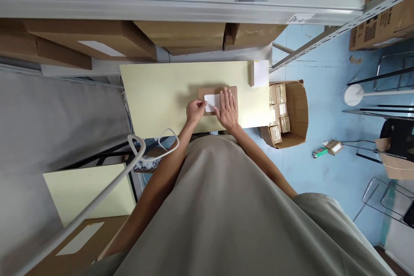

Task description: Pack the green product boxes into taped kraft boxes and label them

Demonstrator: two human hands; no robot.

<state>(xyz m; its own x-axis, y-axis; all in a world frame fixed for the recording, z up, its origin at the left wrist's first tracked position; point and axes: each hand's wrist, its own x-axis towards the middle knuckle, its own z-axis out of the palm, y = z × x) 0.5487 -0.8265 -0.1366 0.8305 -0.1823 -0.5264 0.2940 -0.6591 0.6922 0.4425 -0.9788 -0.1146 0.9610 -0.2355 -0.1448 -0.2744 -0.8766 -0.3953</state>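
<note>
A small brown cardboard box (207, 92) lies on the pale yellow table (155, 95), with a white label (211, 102) on its top. My right hand (228, 108) lies flat on the box with fingers stretched out, pressing the label's right side. My left hand (195, 111) has its fingers curled and pinches the label's left edge.
A white stack of labels (259, 73) sits at the table's far right corner. An open carton (291, 114) of small packed boxes stands on the blue floor to the right. Cardboard boxes (97, 39) fill the shelf behind. A green item and small box (328, 148) lie on the floor.
</note>
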